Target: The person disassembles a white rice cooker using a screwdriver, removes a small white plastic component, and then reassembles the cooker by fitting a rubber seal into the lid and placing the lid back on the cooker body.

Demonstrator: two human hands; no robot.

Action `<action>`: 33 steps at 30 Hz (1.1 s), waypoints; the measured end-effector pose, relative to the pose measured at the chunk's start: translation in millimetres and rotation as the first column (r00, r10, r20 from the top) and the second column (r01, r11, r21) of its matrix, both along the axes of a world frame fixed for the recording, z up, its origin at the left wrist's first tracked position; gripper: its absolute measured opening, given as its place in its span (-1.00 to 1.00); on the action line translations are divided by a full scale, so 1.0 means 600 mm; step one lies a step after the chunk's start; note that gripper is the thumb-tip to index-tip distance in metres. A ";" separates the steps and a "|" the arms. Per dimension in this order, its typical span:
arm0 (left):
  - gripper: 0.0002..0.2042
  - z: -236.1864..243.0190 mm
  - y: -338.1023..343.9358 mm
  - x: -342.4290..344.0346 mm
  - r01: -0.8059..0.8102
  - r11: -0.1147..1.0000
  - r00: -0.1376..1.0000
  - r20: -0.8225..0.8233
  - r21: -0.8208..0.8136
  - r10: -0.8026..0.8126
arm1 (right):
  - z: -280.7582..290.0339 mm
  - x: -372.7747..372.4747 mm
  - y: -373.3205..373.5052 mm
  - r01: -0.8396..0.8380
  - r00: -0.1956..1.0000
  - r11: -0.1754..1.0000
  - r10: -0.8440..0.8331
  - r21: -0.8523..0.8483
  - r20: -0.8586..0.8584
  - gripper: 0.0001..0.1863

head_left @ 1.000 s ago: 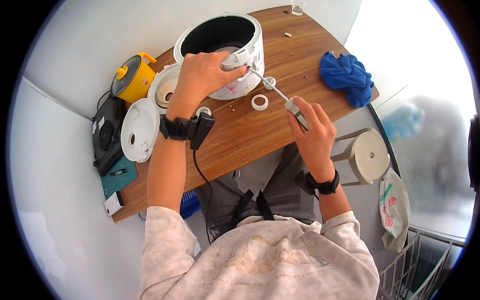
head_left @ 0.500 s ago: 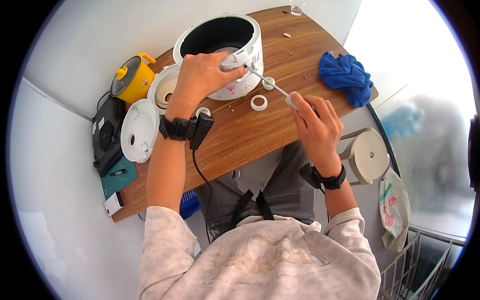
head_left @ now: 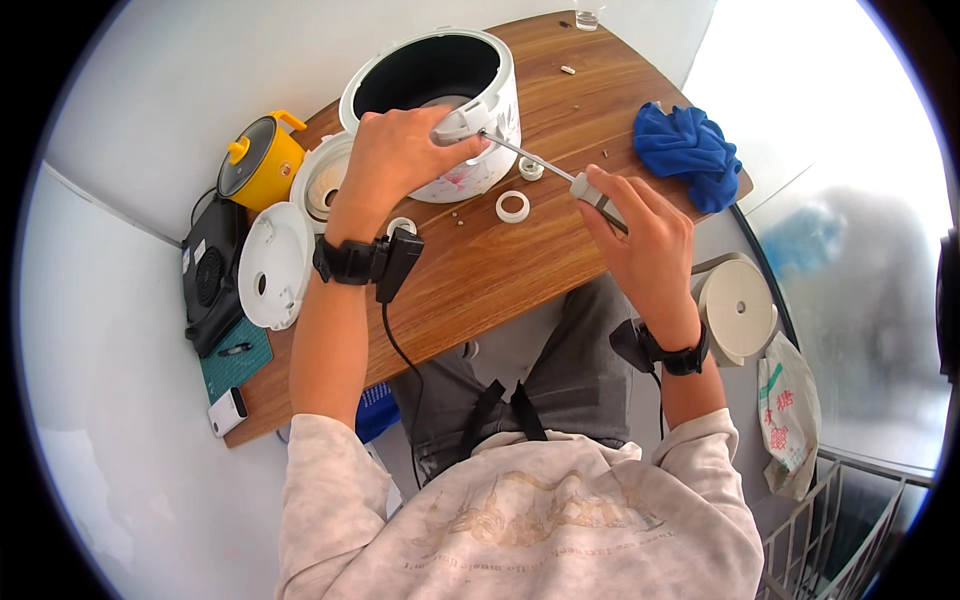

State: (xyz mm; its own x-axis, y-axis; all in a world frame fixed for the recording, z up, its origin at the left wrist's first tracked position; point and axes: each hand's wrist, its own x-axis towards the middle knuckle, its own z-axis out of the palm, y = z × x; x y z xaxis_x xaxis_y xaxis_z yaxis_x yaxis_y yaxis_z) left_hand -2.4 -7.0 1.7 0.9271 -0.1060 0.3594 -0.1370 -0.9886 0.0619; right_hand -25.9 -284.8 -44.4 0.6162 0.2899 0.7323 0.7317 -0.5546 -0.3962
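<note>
Turning attention to the right hand (head_left: 650, 235): that's where the change is. Over the last second its hold on the screwdriver (head_left: 585, 188) has been reset, and the shaft now lies flatter in view, handle higher up. Tip unchanged, at the fitting on the near right rim of the rice cooker body (head_left: 455, 186), which sits upright at the far side of the bench (head_left: 470, 275). The slight leftward slide of the whole scene looks like head motion.

Left hand (head_left: 405, 150) steady, clamped over the cooker's rim, thumb beside the driver tip. Right hand wrapped around the handle; hands apart, linked only by tool and cooker.

Reads as a re-grip between turns at one screw point; whether the screw itself has turned, cannot tell. Fitting looks attached. White ring (head_left: 513, 219) and detached white lid cover (head_left: 275, 290) lie where they were, so no visible part-level progress.
</note>
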 end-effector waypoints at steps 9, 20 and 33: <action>-0.46 0.003 -0.004 -0.001 0.016 1.000 1.000 0.007 0.019 -0.017 | -0.039 -0.042 0.048 -0.072 0.471 0.831 0.516 0.552 -0.715 -0.76; -0.45 0.005 -0.001 -0.001 0.006 0.997 0.999 -0.042 -0.072 -0.009 | -0.040 -0.053 0.047 0.266 -0.083 0.434 0.900 0.861 -0.428 -0.80; -0.45 -0.001 0.008 -0.001 0.030 0.999 0.999 -0.020 -0.014 -0.030 | -0.064 -0.026 0.026 0.028 0.990 0.986 -0.005 0.163 -0.141 -0.71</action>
State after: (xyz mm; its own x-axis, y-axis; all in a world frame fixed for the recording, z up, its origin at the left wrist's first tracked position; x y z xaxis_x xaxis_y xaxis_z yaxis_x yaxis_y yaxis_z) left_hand -2.8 -2.4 1.1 0.9308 -0.1292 0.3419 -0.1653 -0.9831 0.0787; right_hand -41.4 -269.4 -82.8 0.7196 0.1615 0.6754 0.6538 -0.4851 -0.5807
